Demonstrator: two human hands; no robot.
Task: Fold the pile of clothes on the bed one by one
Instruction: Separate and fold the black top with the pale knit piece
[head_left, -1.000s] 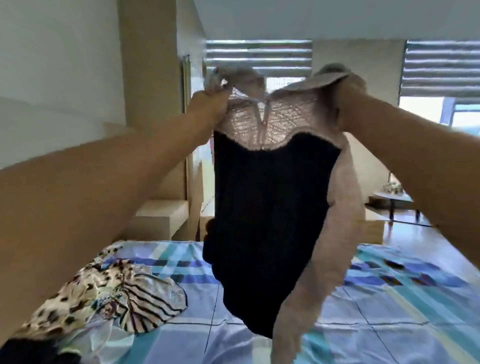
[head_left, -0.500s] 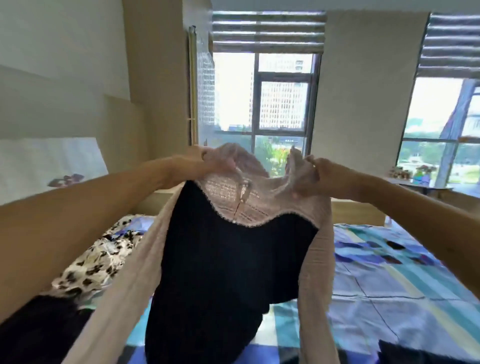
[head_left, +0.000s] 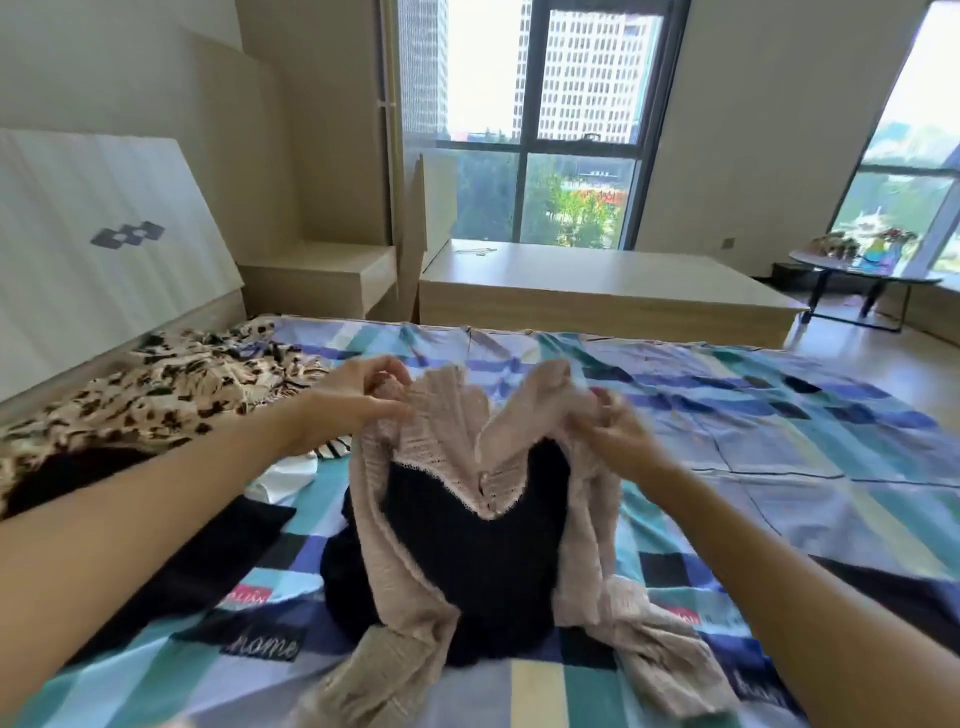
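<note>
Lying along the far left edge of the bed (head_left: 769, 457), a leopard-print garment (head_left: 156, 395) spread beside the white headboard panel (head_left: 78, 234). A black piece of clothing (head_left: 67, 478) sat just below it. A white garment (head_left: 283, 480) and a striped scrap (head_left: 332, 448) showed just past the left forearm.

The left hand (head_left: 353, 400) had its fingers curled and pinched the left shoulder of the knitted sweater (head_left: 467, 545), at the pink collar edge. The sweater sat in the middle of the bed. Its black body rested crumpled on the checked cover, and its pink yoke and collar were raised a little between the two hands. One pink sleeve trailed down the near left side of the body. The other lay bunched on the cover at the near right.

The right hand (head_left: 618, 431) gripped the opposite shoulder with curled fingers. It was somewhat blurred, so the exact pinch was hard to read. Farther right, the bed's cover ran on in blue, teal and pale squares.

Beyond the bed, a low wooden platform (head_left: 597, 291) stood under the window (head_left: 561, 130). A round table (head_left: 857, 270) carrying small items stood at the far right.
</note>
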